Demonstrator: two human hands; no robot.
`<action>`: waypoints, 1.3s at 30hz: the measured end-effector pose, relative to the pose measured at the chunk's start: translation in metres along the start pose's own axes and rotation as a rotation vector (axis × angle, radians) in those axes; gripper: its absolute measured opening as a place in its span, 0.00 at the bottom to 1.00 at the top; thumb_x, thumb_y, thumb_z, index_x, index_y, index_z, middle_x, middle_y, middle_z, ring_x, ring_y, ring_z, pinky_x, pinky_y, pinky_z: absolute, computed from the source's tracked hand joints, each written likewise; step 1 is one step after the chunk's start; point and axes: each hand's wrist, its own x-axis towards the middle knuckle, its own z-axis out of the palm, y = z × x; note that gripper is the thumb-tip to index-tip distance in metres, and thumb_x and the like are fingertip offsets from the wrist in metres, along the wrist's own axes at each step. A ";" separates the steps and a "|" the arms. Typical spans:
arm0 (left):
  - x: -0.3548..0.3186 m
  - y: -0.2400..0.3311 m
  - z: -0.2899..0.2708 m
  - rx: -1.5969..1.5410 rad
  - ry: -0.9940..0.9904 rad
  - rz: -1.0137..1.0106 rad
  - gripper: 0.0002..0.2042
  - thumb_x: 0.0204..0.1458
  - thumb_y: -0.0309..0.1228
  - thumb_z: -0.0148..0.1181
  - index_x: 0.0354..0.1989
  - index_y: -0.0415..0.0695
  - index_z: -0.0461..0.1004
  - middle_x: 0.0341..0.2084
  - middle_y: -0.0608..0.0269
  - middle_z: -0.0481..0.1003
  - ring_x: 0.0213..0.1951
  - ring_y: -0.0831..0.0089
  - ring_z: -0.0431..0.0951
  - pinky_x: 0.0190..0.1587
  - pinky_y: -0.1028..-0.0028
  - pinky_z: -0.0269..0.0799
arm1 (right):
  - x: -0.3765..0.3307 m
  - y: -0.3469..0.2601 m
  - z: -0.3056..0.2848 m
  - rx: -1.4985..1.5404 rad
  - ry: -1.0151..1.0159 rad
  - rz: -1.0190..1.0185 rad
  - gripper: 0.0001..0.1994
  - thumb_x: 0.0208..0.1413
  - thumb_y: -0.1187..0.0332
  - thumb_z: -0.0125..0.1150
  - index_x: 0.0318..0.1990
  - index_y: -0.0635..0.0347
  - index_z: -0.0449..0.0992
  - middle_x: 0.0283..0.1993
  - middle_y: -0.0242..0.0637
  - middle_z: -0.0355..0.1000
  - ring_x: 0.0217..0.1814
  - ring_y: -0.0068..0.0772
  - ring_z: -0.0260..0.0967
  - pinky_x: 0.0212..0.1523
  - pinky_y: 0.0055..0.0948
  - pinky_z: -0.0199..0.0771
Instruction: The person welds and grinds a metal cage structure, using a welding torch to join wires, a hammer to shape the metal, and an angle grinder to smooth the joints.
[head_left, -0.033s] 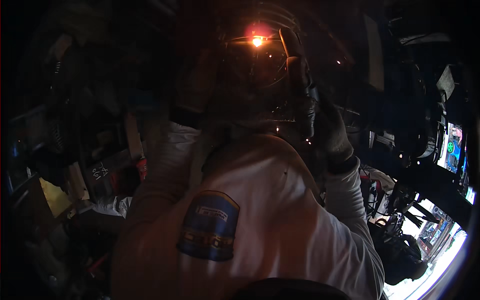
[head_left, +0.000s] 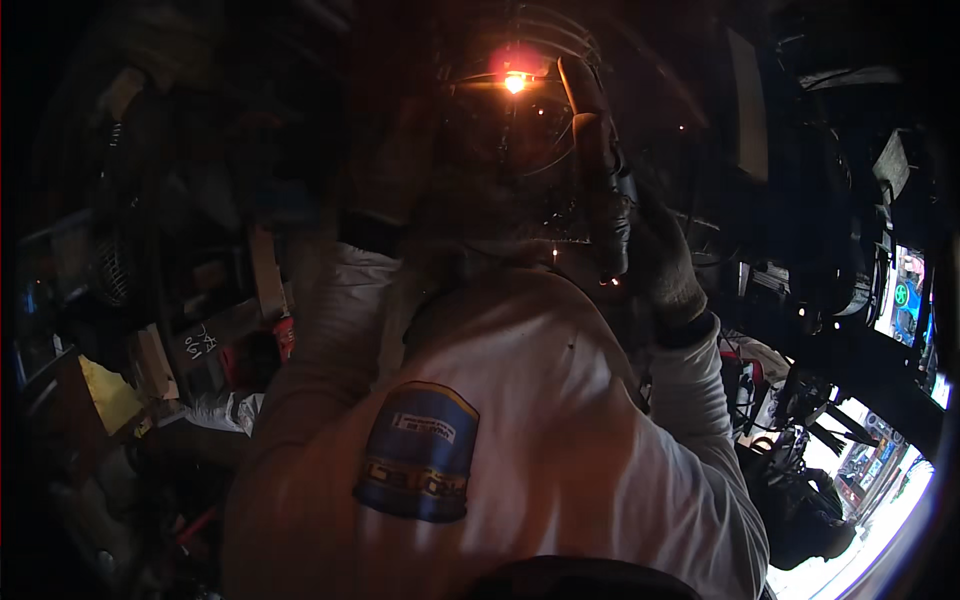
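Observation:
A bright orange-white point of light (head_left: 515, 82) glows at the top middle, with a red haze above it and small bright specks around. Right of it stands a long dark tube-shaped tool (head_left: 600, 150), its upper end lit orange; its exact kind is unclear. My right hand (head_left: 668, 262), in a greyish glove, is beside the tool's lower part; its fingers are lost in the dark. On the other side, my left hand (head_left: 392, 185) is a dim shape above its dark cuff, and its fingers cannot be made out. Whatever lies under the glow is mostly hidden by darkness.
At the left are a wooden strip (head_left: 266, 270), a red object (head_left: 284, 338) and a yellow sheet (head_left: 105, 393) among clutter. A pale upright board (head_left: 748, 105) stands at upper right. Cables and dark equipment (head_left: 800, 490) fill the lower right, beside a bright opening (head_left: 860, 540).
Small bright specks near the light and below the tool have shifted. My arms and the tool hold nearly the same place.

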 end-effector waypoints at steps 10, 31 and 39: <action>0.012 0.064 0.016 1.391 0.088 0.468 0.23 0.48 0.28 0.65 0.55 0.55 0.74 0.57 0.64 0.70 0.55 0.60 0.74 0.53 0.59 0.76 | 0.005 -0.027 -0.002 0.997 0.145 0.782 0.23 0.72 0.66 0.51 0.69 0.66 0.62 0.58 0.36 0.72 0.54 0.23 0.71 0.54 0.26 0.73; 0.012 0.109 0.022 0.959 0.225 0.174 0.12 0.56 0.33 0.68 0.48 0.49 0.78 0.41 0.55 0.81 0.42 0.53 0.82 0.43 0.62 0.78 | -0.053 -0.006 -0.003 0.982 0.362 0.830 0.24 0.71 0.63 0.53 0.69 0.66 0.63 0.54 0.35 0.75 0.51 0.21 0.73 0.50 0.23 0.74; 0.023 0.105 0.008 0.922 0.294 0.294 0.10 0.58 0.34 0.66 0.46 0.45 0.79 0.41 0.53 0.81 0.42 0.52 0.82 0.45 0.60 0.77 | -0.056 -0.007 0.002 1.006 0.486 0.853 0.17 0.70 0.62 0.51 0.60 0.62 0.69 0.37 0.34 0.74 0.31 0.26 0.75 0.30 0.25 0.77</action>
